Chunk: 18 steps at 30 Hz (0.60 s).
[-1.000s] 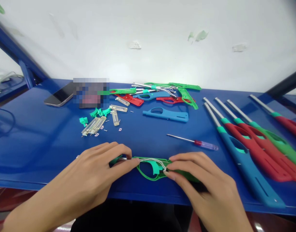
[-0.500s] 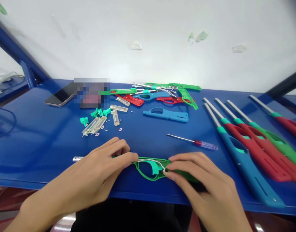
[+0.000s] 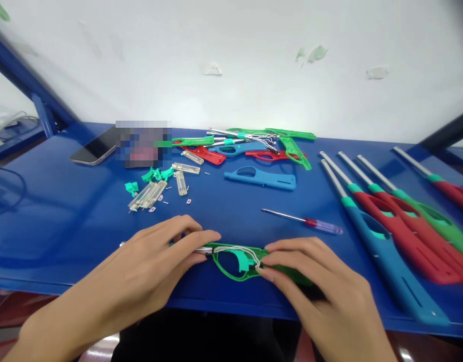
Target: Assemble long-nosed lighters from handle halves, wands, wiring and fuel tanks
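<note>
A green lighter shell with a teal trigger and white wires lies at the near edge of the blue table. My left hand presses its curled fingers on the shell's metal-tube end. My right hand pinches the shell's handle end, fingertips at the trigger and wires. Most of the handle is hidden under that hand.
A red-handled screwdriver lies just beyond the shell. Several assembled long lighters lie at the right. Loose shells in green, red and blue sit at the back. Small clear tubes and teal parts lie left, near a phone.
My left hand's fingers slid a little to the right along the tube end, stretching flatter over the shell. The right hand and shell have stayed put.
</note>
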{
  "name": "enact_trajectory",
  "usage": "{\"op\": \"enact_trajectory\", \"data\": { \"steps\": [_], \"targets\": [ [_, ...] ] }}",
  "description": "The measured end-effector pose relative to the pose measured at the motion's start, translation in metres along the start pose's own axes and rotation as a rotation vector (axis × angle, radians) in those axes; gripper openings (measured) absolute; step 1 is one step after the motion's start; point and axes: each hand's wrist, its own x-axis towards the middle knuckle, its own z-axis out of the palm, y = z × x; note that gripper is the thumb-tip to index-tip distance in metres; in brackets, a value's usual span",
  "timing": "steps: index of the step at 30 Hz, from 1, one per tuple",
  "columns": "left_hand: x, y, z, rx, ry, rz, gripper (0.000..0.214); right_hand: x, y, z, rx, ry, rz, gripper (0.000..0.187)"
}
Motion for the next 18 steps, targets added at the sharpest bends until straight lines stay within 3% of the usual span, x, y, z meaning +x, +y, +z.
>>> {"op": "enact_trajectory", "data": {
  "steps": [6,18],
  "targets": [
    [0.0006,0.0014,-0.0017,-0.044,0.066,0.039,0.027,0.0005,-0.0007,-0.0009,0.001,-0.001,-0.004,0.014],
    [-0.0034,0.0007,0.0001,-0.047,0.053,0.049,0.030,0.0015,-0.0018,-0.0010,0.002,-0.004,0.009,0.015]
  ]
}}
